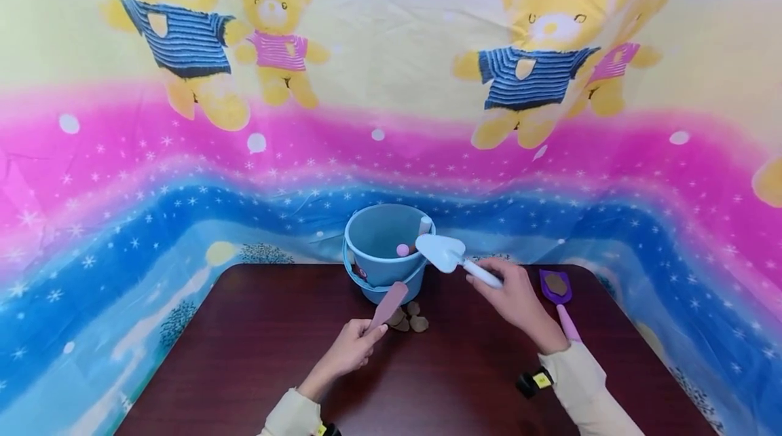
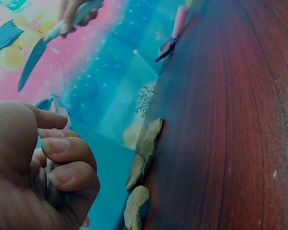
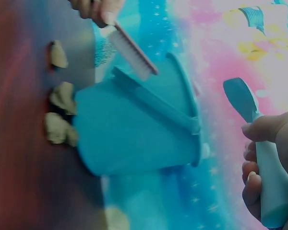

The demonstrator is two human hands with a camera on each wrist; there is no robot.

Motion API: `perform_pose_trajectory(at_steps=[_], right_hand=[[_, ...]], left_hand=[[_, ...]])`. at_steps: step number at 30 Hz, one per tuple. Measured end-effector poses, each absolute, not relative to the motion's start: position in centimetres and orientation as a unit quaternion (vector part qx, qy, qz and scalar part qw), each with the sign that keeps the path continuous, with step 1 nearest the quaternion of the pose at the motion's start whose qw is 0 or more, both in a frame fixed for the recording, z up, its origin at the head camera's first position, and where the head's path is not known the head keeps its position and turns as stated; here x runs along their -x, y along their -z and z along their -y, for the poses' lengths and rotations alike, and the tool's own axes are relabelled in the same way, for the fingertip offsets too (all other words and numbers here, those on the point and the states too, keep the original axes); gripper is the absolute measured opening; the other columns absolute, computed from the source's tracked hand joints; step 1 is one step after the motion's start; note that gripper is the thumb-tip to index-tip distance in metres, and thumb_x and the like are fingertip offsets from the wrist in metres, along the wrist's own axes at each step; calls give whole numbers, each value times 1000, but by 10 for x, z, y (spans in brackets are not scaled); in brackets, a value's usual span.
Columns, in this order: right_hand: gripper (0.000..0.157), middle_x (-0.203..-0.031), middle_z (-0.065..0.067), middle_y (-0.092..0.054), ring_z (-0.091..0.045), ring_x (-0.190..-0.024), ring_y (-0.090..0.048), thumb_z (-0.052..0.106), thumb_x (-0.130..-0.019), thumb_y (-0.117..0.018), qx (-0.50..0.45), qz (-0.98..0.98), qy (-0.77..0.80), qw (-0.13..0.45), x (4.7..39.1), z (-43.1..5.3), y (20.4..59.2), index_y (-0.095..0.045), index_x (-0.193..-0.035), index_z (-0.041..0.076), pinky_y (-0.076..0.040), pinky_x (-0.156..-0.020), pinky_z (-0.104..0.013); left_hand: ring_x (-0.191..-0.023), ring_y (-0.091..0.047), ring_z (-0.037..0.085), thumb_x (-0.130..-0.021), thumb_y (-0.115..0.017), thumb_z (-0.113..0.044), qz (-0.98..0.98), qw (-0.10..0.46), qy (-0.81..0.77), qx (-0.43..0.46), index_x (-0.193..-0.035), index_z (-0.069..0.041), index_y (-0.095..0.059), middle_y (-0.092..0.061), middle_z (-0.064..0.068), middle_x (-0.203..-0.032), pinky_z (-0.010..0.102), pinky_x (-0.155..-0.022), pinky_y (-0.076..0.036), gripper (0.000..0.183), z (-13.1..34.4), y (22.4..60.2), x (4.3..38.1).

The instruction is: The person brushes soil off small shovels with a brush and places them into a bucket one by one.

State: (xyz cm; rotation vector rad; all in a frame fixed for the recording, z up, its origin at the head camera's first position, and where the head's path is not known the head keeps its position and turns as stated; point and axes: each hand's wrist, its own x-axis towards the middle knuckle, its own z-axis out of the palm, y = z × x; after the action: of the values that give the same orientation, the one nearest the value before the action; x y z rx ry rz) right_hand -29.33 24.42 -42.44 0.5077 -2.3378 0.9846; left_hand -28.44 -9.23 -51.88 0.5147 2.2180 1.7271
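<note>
My left hand (image 1: 354, 346) grips a pink brush (image 1: 389, 303) by its handle, in front of the bucket. White bristles on the brush (image 3: 130, 51) show in the right wrist view. My right hand (image 1: 510, 290) holds a light blue toy trowel (image 1: 441, 252) by its handle; the blade overlaps the bucket's right rim in the head view. The blue bucket (image 1: 383, 271) stands upright at the back of the table, its handle hanging over the front. Several brown clay-like lumps (image 1: 417, 323) lie at its foot. The left palm's hold is partly hidden by its curled fingers.
Inside the bucket, a pink ball-shaped end (image 1: 402, 250) and a whitish handle (image 1: 424, 224) show. A purple toy shovel (image 1: 555, 295) with a pink handle lies at the right, a brown lump on its blade. A printed cloth (image 1: 379, 157) hangs behind the dark table (image 1: 244, 348).
</note>
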Motion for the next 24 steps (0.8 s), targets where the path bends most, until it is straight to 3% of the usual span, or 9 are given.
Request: perform_pose_trajectory(at_steps=[8, 17, 24], right_hand=[[23, -98, -10, -72, -18, -73, -65, 17, -91, -78, -180, 892, -363, 199, 342, -223, 384, -71, -110, 7, -53, -62, -33], [18, -94, -8, -74, -20, -77, -67, 22, -92, -77, -191, 914, -322, 153, 391, -185, 361, -77, -103, 7, -56, -71, -40], [16, -77, -3, -72, -16, -64, -65, 22, -93, -76, -202, 938, -266, 92, 419, -156, 362, -79, -94, 7, -56, -65, -34]], left_hand=[[-45, -37, 10, -106, -56, -33, -773, 143, -591, -182, -112, 11, -59, -42, -3, -58, 22, -43, -34, 45, 89, 518, 284], [-44, -37, 9, -105, -56, -33, -784, 136, -576, -191, -113, 9, -62, -42, -4, -57, 21, -42, -34, 43, 83, 518, 282], [-43, -39, 9, -105, -57, -33, -791, 133, -566, -190, -109, 10, -62, -45, -3, -58, 22, -42, -35, 43, 81, 520, 282]])
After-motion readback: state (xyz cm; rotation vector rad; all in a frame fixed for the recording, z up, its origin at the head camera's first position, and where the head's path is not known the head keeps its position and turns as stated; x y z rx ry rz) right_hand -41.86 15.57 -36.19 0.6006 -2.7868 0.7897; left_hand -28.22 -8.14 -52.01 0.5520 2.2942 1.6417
